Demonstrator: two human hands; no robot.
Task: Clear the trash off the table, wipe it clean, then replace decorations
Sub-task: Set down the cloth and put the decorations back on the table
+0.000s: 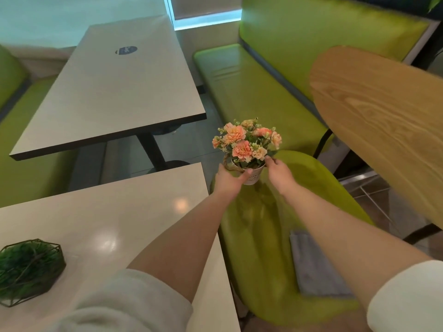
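A small white flower pot (251, 176) filled with orange artificial flowers (244, 138) is held over the green chair seat (261, 236), just beyond the right edge of the white table (124, 212). My left hand (227, 179) grips the pot's left side with the thumb across its front. At the pot's right rim, my right hand (278, 172) pinches it. A green plant in a black wire hexagonal holder (28, 269) stands on the table at the near left. A folded grey cloth (316, 267) lies on the chair seat under my right forearm.
A second white table (115, 92) with a dark round sticker stands farther back. Green benches (251, 87) line both sides of it. A wooden chair back (383, 121) curves in from the right.
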